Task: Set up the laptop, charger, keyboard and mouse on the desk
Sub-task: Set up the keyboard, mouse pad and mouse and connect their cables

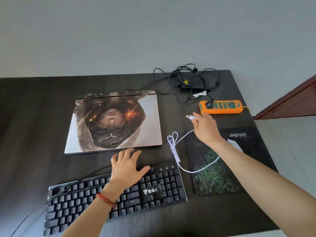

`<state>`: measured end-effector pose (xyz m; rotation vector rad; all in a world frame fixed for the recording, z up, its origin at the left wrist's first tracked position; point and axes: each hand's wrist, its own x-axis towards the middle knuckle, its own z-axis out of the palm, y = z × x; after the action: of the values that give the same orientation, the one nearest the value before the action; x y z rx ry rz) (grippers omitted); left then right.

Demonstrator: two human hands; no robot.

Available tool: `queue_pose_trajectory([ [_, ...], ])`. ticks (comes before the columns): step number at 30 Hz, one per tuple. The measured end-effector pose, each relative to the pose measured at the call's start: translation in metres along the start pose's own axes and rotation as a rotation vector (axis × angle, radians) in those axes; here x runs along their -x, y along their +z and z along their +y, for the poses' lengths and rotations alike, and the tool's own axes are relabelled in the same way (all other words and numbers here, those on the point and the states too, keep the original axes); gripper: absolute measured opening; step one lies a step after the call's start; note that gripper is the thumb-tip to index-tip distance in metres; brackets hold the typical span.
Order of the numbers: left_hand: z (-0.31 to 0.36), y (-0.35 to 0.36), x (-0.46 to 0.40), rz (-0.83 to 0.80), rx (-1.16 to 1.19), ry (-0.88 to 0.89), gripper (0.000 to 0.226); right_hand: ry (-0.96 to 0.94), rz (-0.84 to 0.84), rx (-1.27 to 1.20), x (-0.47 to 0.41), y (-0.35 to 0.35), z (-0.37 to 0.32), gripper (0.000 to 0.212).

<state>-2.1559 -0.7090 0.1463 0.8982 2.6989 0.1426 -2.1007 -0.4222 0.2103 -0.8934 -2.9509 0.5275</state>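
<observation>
A closed laptop (116, 122) with a printed picture on its lid lies on the dark desk (34, 117). In front of it sits a black keyboard (153, 190). My left hand (126, 166) hovers open over the keyboard's top edge, fingers spread. My right hand (204, 127) pinches the USB plug (189, 117) of a white cable (174, 147), right of the laptop. The cable loops down across a dark mouse pad (215, 177). A white mouse (235, 145) shows partly behind my right forearm. The black charger brick (191, 86) with tangled cords lies at the back.
An orange power strip (222, 106) with one black plug in it lies at the back right, just beyond my right hand. A black keyboard cord (25, 218) trails off the desk's left front. A reddish-brown wooden edge (290, 101) stands at the far right.
</observation>
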Motion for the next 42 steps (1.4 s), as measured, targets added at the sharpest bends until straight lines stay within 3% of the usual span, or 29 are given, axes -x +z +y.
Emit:
queue_pose_trajectory([
  [4,0.025,-0.018,-0.067,0.076,0.057,0.028,0.055,-0.07,0.012,0.202,-0.034,0.015,-0.01,0.041],
  [10,0.044,-0.017,-0.16,0.116,0.091,-0.062,0.053,-0.157,-0.098,-0.204,-0.07,0.058,-0.018,0.025],
  [14,0.041,-0.004,-0.199,0.217,0.128,-0.205,0.048,-0.156,-0.088,-0.306,-0.098,0.092,-0.017,0.021],
  [20,0.047,0.008,-0.202,0.395,0.094,-0.261,0.051,-0.189,-0.051,-0.336,-0.103,0.115,-0.015,0.016],
  [42,0.049,0.015,-0.206,0.45,0.072,-0.273,0.047,-0.248,-0.069,-0.325,-0.089,0.119,-0.011,0.014],
])
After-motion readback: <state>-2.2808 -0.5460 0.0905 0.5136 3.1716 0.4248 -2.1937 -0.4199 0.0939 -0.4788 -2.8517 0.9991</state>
